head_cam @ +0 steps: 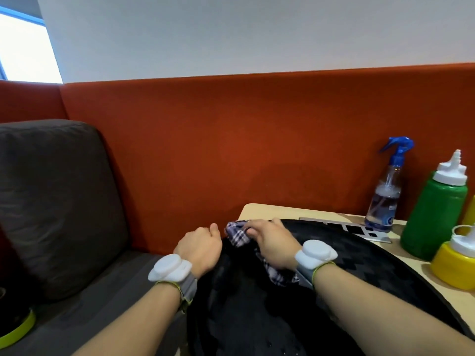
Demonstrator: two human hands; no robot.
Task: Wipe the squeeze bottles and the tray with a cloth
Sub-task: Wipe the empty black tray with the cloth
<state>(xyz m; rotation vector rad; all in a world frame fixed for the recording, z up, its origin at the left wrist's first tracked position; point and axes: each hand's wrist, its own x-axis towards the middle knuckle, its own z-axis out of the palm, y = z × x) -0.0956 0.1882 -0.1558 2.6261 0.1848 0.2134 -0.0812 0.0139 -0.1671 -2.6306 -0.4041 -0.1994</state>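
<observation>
A large black round tray [359,263] with a woven pattern lies across the light wooden table, reaching toward me. My left hand [199,249] grips the tray's far left rim with curled fingers. Beside it, my right hand [271,242] presses a checked blue-and-white cloth [237,233] onto the tray near that rim, fingers curled over the cloth. At the right stand a green squeeze bottle [434,214] with a white cap and a short yellow squeeze bottle [453,263]. Another yellow bottle [469,211] shows partly at the frame edge.
A clear spray bottle [385,194] with a blue trigger stands at the table's back by the red upholstered wall. A flat grey card [359,229] lies behind the tray. A dark grey cushioned seat [51,201] fills the left side.
</observation>
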